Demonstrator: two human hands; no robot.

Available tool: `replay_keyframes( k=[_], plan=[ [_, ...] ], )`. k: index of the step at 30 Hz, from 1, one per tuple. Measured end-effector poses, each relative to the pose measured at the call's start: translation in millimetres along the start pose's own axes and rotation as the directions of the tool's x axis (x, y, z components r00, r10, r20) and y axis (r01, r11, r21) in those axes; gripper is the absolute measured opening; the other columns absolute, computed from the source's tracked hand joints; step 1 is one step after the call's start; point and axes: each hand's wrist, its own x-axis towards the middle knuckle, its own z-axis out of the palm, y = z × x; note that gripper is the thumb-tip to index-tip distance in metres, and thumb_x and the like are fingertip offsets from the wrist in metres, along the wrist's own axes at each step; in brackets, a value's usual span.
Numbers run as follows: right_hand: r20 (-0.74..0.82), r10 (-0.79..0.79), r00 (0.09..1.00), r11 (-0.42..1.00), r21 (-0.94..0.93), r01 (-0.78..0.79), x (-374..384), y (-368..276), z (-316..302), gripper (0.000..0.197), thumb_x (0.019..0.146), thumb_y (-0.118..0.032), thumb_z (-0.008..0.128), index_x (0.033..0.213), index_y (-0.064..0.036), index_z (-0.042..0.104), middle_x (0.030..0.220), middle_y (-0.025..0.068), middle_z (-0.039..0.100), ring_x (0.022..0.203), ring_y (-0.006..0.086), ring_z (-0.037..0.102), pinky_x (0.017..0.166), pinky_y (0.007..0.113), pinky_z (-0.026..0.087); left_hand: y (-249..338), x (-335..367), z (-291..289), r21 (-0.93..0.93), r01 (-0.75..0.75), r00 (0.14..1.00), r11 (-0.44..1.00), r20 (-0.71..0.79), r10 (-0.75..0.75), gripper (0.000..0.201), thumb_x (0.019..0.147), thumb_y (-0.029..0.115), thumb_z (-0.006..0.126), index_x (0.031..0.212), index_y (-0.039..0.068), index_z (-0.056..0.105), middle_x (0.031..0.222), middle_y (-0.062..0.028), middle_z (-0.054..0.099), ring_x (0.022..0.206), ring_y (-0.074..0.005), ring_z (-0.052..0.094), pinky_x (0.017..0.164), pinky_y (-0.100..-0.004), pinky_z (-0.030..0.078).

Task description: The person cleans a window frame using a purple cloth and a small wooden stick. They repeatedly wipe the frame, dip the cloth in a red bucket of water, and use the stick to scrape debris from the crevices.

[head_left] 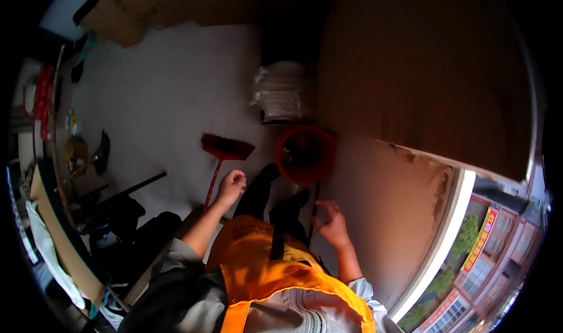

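My left hand [233,184] hangs above the floor with its fingers loosely curled in, and I see nothing in it. Just left of it is the thin red handle of a broom [229,147], whose dark red head lies on the floor ahead; hand and handle look apart. My right hand [332,224] is open beside my right leg, thumb away from the fingers and nothing held. Ahead of it, near my feet, stands a round red bucket [321,156] with something dark and small pale bits inside, hard to make out in the shade.
Behind the bucket sits a clear-wrapped stack of white items [281,89]. A large brown panel [428,69] rises at right, by a bright window [469,257] facing buildings and trees. Cluttered shelving [56,127] and dark chair-like shapes [129,215] are at left. The floor [158,92] is pale.
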Motion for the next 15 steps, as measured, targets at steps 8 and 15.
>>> replay_keyframes(
  k=[8,15],
  plan=[
    [0.286,-0.010,0.958,0.999,-0.044,0.024,104,139,113,0.057,0.076,-0.018,0.077,0.128,-0.0082,0.058,0.126,0.0177,0.061,0.117,0.0367,0.059,0.098,0.043,0.047,-150,-39,85,0.093,-0.045,0.973,0.995,0.232,0.022,0.029,0.102,0.027,0.052,0.086,0.005,0.059,0.065,-0.0049,0.057,0.057,-0.0152,0.056,0.055,-0.0321,0.045],
    [0.252,0.100,0.962,0.918,-0.397,0.009,209,278,217,0.077,0.070,-0.021,0.082,0.136,-0.0042,0.049,0.132,0.0188,0.055,0.123,0.0384,0.050,0.105,0.046,0.042,-231,-29,53,0.743,-0.332,0.939,0.581,0.320,0.128,0.014,0.086,0.017,0.064,0.096,0.009,0.064,0.094,-0.0105,0.064,0.092,-0.0317,0.062,0.079,-0.0432,0.047]
  ],
)
